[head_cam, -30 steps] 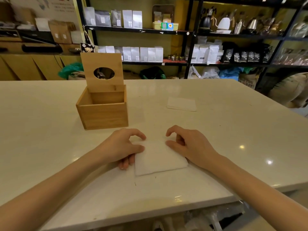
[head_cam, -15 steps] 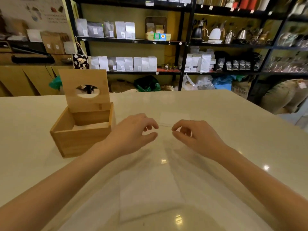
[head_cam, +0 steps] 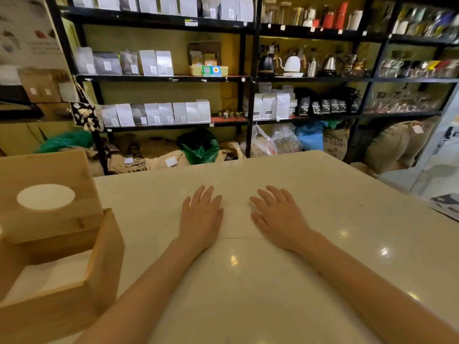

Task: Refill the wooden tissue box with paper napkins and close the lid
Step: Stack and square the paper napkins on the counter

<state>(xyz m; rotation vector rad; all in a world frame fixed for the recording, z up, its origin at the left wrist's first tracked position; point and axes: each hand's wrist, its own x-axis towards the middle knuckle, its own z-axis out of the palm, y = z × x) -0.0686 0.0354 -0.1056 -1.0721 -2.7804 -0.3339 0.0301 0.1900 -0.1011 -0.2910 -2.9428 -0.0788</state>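
Note:
The wooden tissue box (head_cam: pixel 106 256) stands at the left of the table, its lid (head_cam: pixel 49 170) hinged upright with an oval hole in it. White paper napkins (head_cam: pixel 49 276) lie inside the box. A single white napkin (head_cam: pixel 236 219) lies flat on the table farther out, barely distinct from the pale top. My left hand (head_cam: pixel 201 217) rests flat on its left edge and my right hand (head_cam: pixel 278 219) on its right edge. The fingers of both hands are spread and neither grips anything.
The pale table (head_cam: pixel 248 294) ends at a far edge just beyond my hands and a right edge near printed paper (head_cam: pixel 447 204). Black shelving (head_cam: pixel 248 78) with bags, kettles and jars, and sacks on the floor, stand behind the table.
Both hands left the near napkin, reached forward across the table and flattened onto the far napkin. My view moved forward and right, so the box now sits closer at the left.

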